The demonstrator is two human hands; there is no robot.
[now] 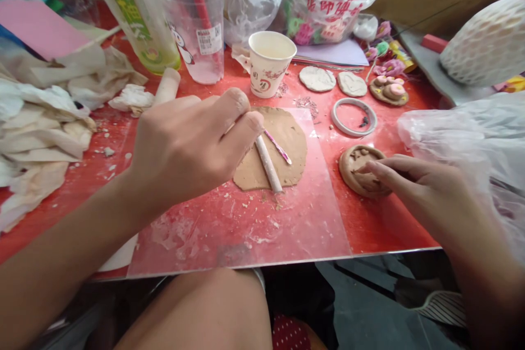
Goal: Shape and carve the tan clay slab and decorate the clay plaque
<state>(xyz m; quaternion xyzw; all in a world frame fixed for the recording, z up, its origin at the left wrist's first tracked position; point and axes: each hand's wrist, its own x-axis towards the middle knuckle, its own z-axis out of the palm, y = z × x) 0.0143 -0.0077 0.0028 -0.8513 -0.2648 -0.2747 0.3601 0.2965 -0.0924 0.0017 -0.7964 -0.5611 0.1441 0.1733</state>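
Note:
My left hand (192,145) is raised over the left part of a flat brown clay slab (293,126), its fingers curled in and pressed together. Whatever they hold, if anything, is hidden. Below the fingertips, a pale, clay-dusted stick (268,164) and a thin pink tool with a whitish tip (279,147) lie across the slab; the hand hides their upper ends. My right hand (426,186) is closed, thumb and finger pinched together at a round brown clay piece (348,175) with a raised rim and small relief shapes. Anything between those fingertips cannot be made out.
A clear sheet (303,229) lies under the slab on the red table (394,224). Behind stand a paper cup (270,68), a plastic cup (205,60) and a bottle (139,16). A ring (334,117) and pale clay discs (318,79) sit right; crumpled tissues (41,136) lie left.

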